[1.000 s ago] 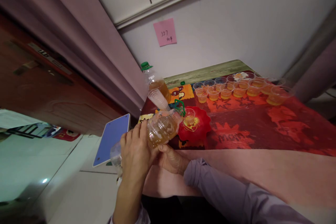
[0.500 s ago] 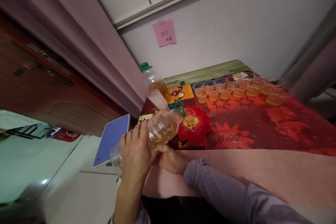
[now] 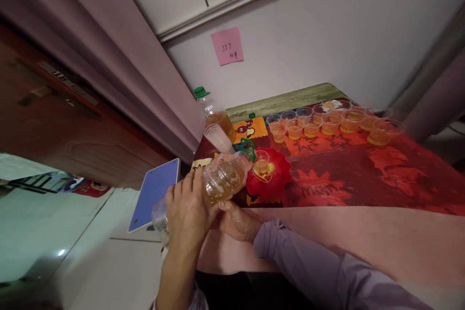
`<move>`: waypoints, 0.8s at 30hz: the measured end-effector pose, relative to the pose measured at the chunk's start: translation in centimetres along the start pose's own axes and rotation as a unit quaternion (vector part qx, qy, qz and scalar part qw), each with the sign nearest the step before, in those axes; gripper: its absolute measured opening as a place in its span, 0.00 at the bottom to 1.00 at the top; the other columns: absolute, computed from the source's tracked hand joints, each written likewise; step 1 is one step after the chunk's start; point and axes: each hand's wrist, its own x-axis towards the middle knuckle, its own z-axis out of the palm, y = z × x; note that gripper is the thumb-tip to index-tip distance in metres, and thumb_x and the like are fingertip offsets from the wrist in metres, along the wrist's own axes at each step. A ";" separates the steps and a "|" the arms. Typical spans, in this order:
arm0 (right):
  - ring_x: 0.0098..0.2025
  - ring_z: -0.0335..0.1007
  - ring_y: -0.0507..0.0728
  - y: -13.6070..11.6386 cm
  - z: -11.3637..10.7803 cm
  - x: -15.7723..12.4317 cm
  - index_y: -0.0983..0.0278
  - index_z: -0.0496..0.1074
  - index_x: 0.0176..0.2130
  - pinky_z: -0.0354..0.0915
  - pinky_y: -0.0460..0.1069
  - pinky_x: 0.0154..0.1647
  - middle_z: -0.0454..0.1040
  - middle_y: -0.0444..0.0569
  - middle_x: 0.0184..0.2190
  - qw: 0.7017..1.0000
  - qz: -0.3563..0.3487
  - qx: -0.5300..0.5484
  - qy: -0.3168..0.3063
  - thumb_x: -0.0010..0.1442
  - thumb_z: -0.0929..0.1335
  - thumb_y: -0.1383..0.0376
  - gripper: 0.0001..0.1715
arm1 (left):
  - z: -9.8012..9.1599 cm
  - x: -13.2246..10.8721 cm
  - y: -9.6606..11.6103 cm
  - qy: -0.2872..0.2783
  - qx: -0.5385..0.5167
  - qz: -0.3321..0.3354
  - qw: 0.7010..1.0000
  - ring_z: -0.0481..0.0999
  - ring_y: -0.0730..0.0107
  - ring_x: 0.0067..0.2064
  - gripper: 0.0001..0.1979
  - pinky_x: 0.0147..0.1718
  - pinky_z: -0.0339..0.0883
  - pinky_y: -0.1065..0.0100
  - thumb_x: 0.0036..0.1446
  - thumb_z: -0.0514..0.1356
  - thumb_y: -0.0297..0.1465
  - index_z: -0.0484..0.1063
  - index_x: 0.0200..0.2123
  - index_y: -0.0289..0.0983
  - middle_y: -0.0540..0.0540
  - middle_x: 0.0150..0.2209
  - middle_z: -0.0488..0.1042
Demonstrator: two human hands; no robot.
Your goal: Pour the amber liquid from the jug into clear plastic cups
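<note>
A clear plastic bottle (image 3: 224,177) with yellowish liquid lies tilted over the table edge, its neck pointing right. My left hand (image 3: 187,206) is wrapped over its body from above. Under the bottle, my right hand (image 3: 236,220) supports it, thumb against its side and the other fingers partly hidden. The green ring handle (image 3: 247,147) hangs at the bottle's neck. Right at the mouth stands a small clear plastic cup (image 3: 262,161) with some liquid in it, on a red scalloped plate (image 3: 281,179) with a yellow heart pattern.
Rows of clear cups (image 3: 312,126) with yellowish liquid stand at the back right. A second bottle (image 3: 218,118) with a green cap, a stack of cups (image 3: 218,138) and a loose green cap (image 3: 252,115) are at the back left. A blue board (image 3: 156,193) sits left of the table.
The liquid in the cup on the plate looks slightly higher. Both hands and the bottle hold almost the same pose.
</note>
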 end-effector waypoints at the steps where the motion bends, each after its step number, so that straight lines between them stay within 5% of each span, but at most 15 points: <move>1: 0.57 0.79 0.66 0.0 0.0 0.0 0.57 0.77 0.55 0.70 0.68 0.65 0.84 0.51 0.51 1.000 0.000 0.001 0.000 0.58 0.79 0.47 0.31 | 0.0 0.0 0.0 -0.002 -0.002 -0.002 1.000 0.78 0.36 0.57 0.38 0.58 0.66 0.45 0.62 0.66 0.44 0.69 0.69 0.27 0.25 0.62 0.78; 24: 0.57 0.78 0.66 -0.3 0.4 -0.1 0.57 0.77 0.52 0.70 0.67 0.65 0.84 0.51 0.51 1.000 0.003 -0.010 0.009 0.57 0.79 0.46 0.29 | -0.1 0.0 0.3 -0.010 -0.009 -0.016 1.000 0.77 0.37 0.59 0.37 0.59 0.65 0.46 0.62 0.65 0.44 0.68 0.69 0.31 0.26 0.62 0.78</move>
